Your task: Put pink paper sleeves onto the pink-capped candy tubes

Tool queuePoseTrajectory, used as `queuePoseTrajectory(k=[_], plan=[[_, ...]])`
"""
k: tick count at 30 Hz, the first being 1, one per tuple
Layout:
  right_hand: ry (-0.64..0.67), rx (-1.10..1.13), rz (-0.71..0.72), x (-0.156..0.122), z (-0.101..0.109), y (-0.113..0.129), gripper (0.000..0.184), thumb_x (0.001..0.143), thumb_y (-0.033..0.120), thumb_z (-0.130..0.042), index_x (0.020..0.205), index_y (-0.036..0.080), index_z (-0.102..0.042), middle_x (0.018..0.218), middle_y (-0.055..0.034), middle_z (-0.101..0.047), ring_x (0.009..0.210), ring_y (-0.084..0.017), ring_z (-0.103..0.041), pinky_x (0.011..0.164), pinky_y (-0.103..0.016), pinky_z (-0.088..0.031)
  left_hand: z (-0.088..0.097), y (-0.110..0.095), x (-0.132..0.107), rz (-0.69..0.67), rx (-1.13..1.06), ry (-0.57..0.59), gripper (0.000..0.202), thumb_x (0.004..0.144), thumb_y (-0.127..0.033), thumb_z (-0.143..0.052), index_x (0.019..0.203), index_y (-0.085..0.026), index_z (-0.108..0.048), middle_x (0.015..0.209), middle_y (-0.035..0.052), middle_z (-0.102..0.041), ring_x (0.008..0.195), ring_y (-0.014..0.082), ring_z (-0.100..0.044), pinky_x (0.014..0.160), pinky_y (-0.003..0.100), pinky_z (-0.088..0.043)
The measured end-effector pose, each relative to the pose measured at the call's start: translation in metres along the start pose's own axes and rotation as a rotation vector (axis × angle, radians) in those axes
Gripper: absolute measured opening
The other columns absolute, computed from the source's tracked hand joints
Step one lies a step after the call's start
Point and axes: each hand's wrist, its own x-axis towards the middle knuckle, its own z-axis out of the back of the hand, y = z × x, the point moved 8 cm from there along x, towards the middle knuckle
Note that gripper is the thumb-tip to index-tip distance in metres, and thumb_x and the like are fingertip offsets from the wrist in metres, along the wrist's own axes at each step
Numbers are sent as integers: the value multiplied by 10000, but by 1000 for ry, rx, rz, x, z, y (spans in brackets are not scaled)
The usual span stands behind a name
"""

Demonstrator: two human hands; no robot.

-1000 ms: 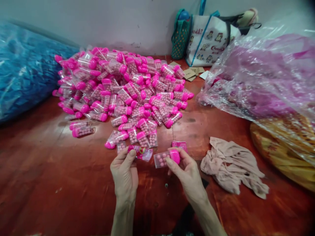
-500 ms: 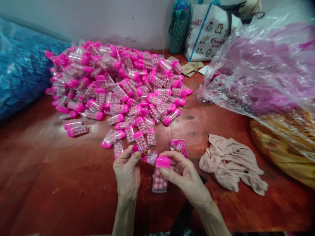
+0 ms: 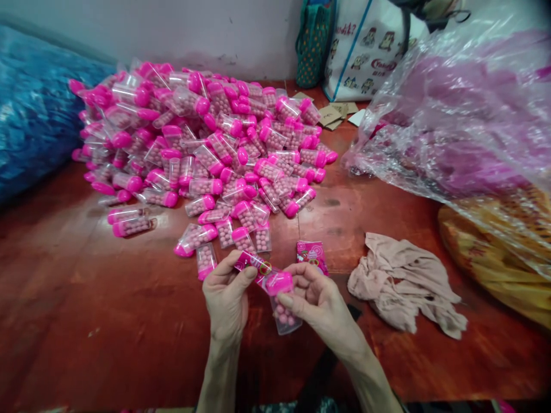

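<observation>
By the inward-turned left hand [image 3: 229, 293], a pink printed plastic sleeve [image 3: 253, 263] was pinched; by the right hand [image 3: 322, 301], angled opposite, a clear pink-capped plastic bottle [image 3: 286, 316].

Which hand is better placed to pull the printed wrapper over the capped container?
Likely the left hand: it pinches the printed wrapper, whose far end is at the pink cap. The right hand grips the container, so it seems better suited to steadying.

The left hand [image 3: 228, 298] and right hand [image 3: 321, 298] are bared, as are the slender wrists [image 3: 226, 337] and forearms [image 3: 220, 373]; a plain nail [image 3: 284, 299] is shown on the right thumb [image 3: 303, 308].
</observation>
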Motion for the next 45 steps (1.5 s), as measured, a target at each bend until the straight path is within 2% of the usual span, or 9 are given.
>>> queuePoseTrajectory(k=[6,12,17,23,26,31,37,42,45], plan=[[-27,-24,5,2,8,-2,347,714,248,-665,1008,176,-493,760,2,-622,549,-84,-579,503,-192,-462,-12,4,-2,-11,49,133,306,504,-95,-756,783,-182,-668,671,-6,-675,574,98,-600,571,193,-484],[-18,-7,8,5,8,-3,263,701,227,-671,895,179,-500,724,17,-615,538,-92,-587,515,-216,-487,-25,8,-9,32,12,187,436,598,-107,-706,1005,-185,-570,1023,83,-621,837,176,-615,757,299,-482],[-86,-25,69,4,10,5,273,695,246,-675,880,192,-482,728,21,-602,551,-104,-593,527,-240,-514,-27,18,-16,201,-9,217,378,604,-176,-720,964,-154,-609,936,82,-657,807,182,-623,756,302,-474],[-166,0,134,2,16,9,324,686,221,-688,923,210,-466,702,44,-587,566,-111,-590,530,-257,-535,-32,39,-35,454,57,302,140,604,-193,-717,710,-113,-671,644,47,-668,577,152,-601,606,280,-486],[-270,-3,156,0,21,6,262,705,248,-676,872,194,-481,678,36,-589,547,-107,-584,538,-249,-527,-33,44,-37,491,4,283,110,641,-214,-694,691,-120,-670,627,31,-661,510,114,-562,575,265,-479],[-387,-249,223,-4,21,8,160,811,321,-551,878,177,-535,730,-5,-597,614,-112,-574,562,-225,-496,-37,44,-34,473,-3,290,120,632,-171,-700,744,-129,-687,713,43,-684,670,130,-602,716,264,-467],[-360,-401,274,-8,18,17,129,845,297,-504,877,183,-553,743,-13,-613,625,-120,-575,574,-233,-487,-40,41,-32,450,83,402,110,652,-188,-679,738,-120,-695,678,59,-679,577,127,-578,541,227,-450],[-330,-368,245,-9,22,15,134,809,312,-555,858,189,-582,701,-11,-620,607,-137,-588,550,-246,-494,-43,44,-33,496,86,502,142,653,-174,-668,778,-113,-699,796,99,-690,755,196,-608,692,300,-466],[-361,-319,240,-9,26,14,162,774,329,-597,858,190,-595,688,-8,-611,593,-139,-582,539,-247,-497,-47,46,-35,520,24,494,130,664,-189,-658,763,-112,-692,764,87,-686,640,153,-595,644,281,-469]])
